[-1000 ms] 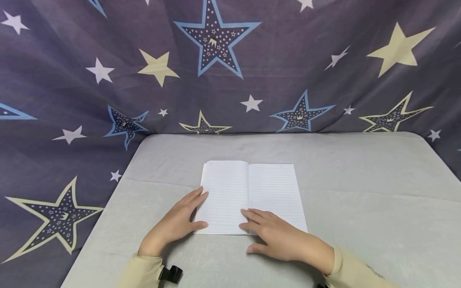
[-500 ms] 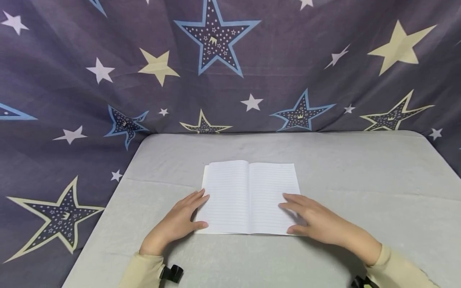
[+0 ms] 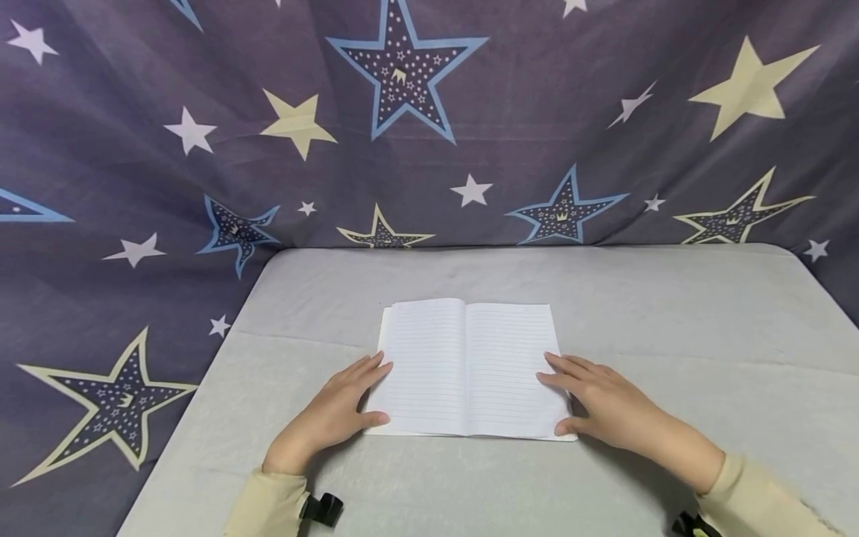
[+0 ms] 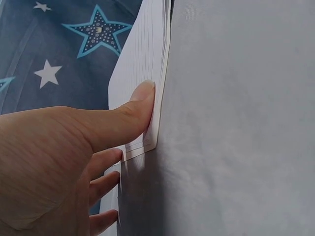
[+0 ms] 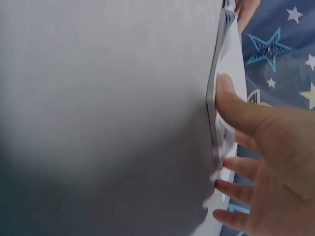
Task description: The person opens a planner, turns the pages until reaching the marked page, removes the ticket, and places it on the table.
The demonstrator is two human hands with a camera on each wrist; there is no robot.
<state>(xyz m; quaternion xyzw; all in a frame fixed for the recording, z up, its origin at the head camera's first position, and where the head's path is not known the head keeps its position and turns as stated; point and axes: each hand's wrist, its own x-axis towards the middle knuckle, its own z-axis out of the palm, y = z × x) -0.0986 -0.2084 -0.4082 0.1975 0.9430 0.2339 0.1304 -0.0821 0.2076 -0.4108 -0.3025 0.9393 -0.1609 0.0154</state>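
A lined notebook [image 3: 429, 369] lies open on the table, its blank ruled pages facing up. At its left edge rests my left hand [image 3: 332, 410], fingers spread, with the thumb on the lower left page. The left wrist view shows that thumb [image 4: 138, 105] lying flat on the page near the corner, the other fingers beyond the edge. My right hand [image 3: 617, 406] touches the right edge, thumb near the lower right corner and fingertips on the page margin. In the right wrist view the right thumb [image 5: 229, 93] lies on the page, and the page edges there look slightly lifted.
A light grey cloth covers the table [image 3: 691, 321]. Behind it and to the left hangs a dark curtain [image 3: 429, 171] printed with stars. Each wrist carries a black strap, the left one [image 3: 323, 509] showing below the sleeve.
My right hand has moved right from the middle of the notebook to its right edge. The left hand stays on the left edge. The left page's outer edge has shifted slightly inward.
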